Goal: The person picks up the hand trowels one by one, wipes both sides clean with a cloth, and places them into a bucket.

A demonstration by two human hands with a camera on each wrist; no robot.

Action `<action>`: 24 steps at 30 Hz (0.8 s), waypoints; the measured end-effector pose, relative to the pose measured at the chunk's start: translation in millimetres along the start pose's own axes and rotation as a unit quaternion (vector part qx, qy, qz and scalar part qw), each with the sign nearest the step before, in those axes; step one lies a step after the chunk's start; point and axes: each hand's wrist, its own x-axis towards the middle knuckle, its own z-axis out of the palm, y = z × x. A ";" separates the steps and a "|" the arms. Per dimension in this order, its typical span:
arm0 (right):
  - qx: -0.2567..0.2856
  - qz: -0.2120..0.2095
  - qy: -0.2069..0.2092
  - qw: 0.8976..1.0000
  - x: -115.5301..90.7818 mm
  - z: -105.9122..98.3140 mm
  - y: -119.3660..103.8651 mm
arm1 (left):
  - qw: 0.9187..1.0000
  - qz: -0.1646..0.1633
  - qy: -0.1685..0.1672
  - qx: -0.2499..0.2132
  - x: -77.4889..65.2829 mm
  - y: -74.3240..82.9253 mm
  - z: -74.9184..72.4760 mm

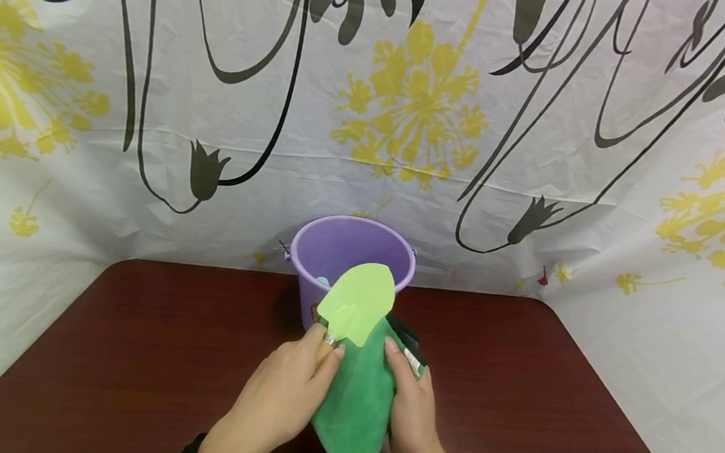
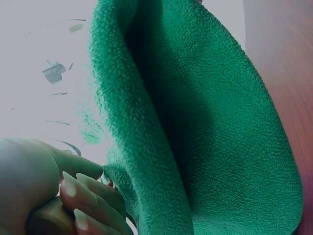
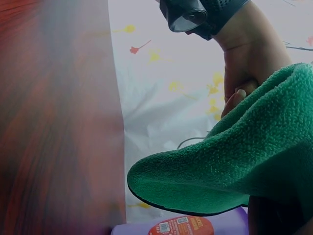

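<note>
My left hand (image 1: pixel 280 385) grips a small garden trowel by its wooden handle (image 2: pixel 49 220). The trowel's light green blade (image 1: pixel 361 298) points up and away, overlapping the bucket's front rim in the head view. A green terry cloth (image 1: pixel 355 413) hangs in folds between the hands, partly behind the blade. My right hand (image 1: pixel 414 411) pinches it along its right side, thumb on top. At that side a white label (image 1: pixel 413 362) with green print shows, beside a dark part. In the left wrist view, the left fingers (image 2: pixel 93 196) are curled, right at the edge of the cloth.
A purple bucket (image 1: pixel 315 251) stands at the back of the dark red-brown table (image 1: pixel 196 356), just beyond the hands. Something pale blue (image 1: pixel 323 280) shows inside it. Behind and at the sides hangs a white sheet (image 1: pixel 268 117) with yellow and grey flowers.
</note>
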 end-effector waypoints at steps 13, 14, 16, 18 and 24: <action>-0.005 -0.010 0.021 1.000 2.7 -2.9 -0.5 | 1.000 0.000 -0.003 -0.005 0.7 0.4 0.3; -0.004 -0.012 0.023 1.000 3.0 -3.1 -0.4 | 1.000 0.000 -0.004 -0.005 0.6 0.4 0.2; -0.002 -0.012 0.028 1.000 3.8 -3.4 -0.5 | 1.000 -0.001 -0.007 -0.007 0.5 0.3 0.1; 0.000 -0.011 0.032 0.999 4.4 -3.9 -0.7 | 1.000 -0.001 -0.010 -0.006 0.2 0.4 0.0; 0.014 -0.019 0.032 0.999 5.0 -6.3 -1.1 | 1.000 -0.005 -0.023 -0.007 -1.2 2.1 -0.7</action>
